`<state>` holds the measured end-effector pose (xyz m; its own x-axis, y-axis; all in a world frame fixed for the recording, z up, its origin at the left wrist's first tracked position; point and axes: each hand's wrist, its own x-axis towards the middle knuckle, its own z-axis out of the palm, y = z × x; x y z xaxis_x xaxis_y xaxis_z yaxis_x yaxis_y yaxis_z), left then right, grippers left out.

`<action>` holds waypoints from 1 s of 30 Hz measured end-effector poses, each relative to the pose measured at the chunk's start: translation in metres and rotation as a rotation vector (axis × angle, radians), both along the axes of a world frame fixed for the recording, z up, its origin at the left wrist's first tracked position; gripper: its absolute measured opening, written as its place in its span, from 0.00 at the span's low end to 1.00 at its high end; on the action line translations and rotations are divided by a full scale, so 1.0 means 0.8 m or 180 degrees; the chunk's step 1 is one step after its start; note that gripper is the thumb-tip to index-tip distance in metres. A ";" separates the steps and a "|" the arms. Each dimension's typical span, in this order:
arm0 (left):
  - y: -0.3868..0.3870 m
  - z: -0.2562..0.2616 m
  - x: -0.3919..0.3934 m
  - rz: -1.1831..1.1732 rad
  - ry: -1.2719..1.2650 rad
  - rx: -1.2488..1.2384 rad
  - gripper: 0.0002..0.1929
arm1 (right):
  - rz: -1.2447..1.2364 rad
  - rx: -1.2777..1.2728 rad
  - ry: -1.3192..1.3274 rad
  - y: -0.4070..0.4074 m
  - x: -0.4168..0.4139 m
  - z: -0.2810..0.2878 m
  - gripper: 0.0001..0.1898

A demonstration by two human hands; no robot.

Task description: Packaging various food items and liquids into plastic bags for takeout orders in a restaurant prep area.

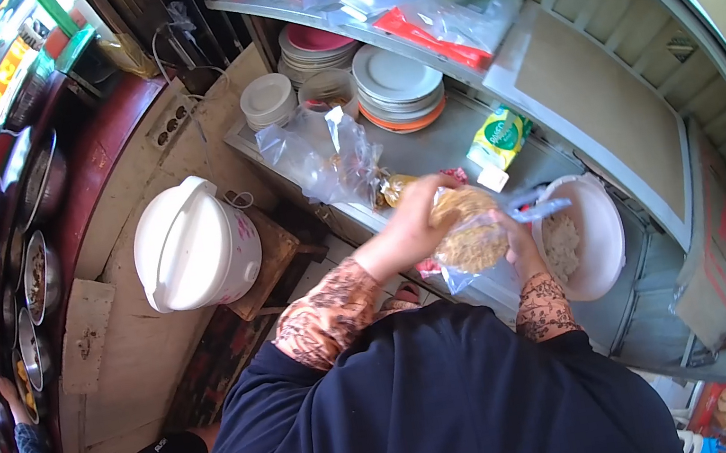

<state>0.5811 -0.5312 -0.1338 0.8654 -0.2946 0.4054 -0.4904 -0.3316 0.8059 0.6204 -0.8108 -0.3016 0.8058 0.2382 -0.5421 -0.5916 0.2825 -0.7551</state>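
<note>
Both hands are at a clear plastic bag of brown crumbly food [471,237], over the edge of a metal shelf. My left hand [416,221] grips its upper left side. At its right side is my right hand [516,237], fingers partly hidden behind the bag. A blue plastic strip or handle [540,207] sticks out to the right, over a white bucket [599,237] holding white rice-like food. Just left of the bag lies a small bag of yellowish contents [398,188]. Behind stands a green and yellow pack [499,137].
Stacked plates [397,77], a clear tub [329,88] and crumpled plastic bags [329,153] occupy the shelf. A white rice cooker [194,247] stands on a wooden stool [268,264]. Metal food bowls [40,277] line the counter at left, where another person's hand [7,390] reaches.
</note>
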 end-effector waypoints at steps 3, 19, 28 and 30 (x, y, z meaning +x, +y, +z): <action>0.093 -0.063 0.038 0.1382 0.0551 0.0230 0.21 | -0.1045 0.0916 0.0157 -0.001 0.010 -0.041 0.26; 0.258 -0.121 0.146 0.1927 0.1866 -0.1908 0.07 | -0.2253 -0.1440 0.1282 0.001 0.035 -0.102 0.41; 0.263 -0.088 0.052 0.0867 0.2461 -0.3001 0.08 | 0.0599 -0.0737 -0.2522 0.371 0.071 0.079 0.20; 0.272 -0.089 0.050 0.0721 0.2497 -0.3258 0.10 | 0.1749 -0.2070 -0.2768 0.418 0.111 0.062 0.22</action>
<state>0.6215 -0.3136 -0.2051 0.9613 0.0269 -0.2740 0.2072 0.5849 0.7842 0.7091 -0.4761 -0.2522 0.8371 0.5469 -0.0165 0.2608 -0.4254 -0.8666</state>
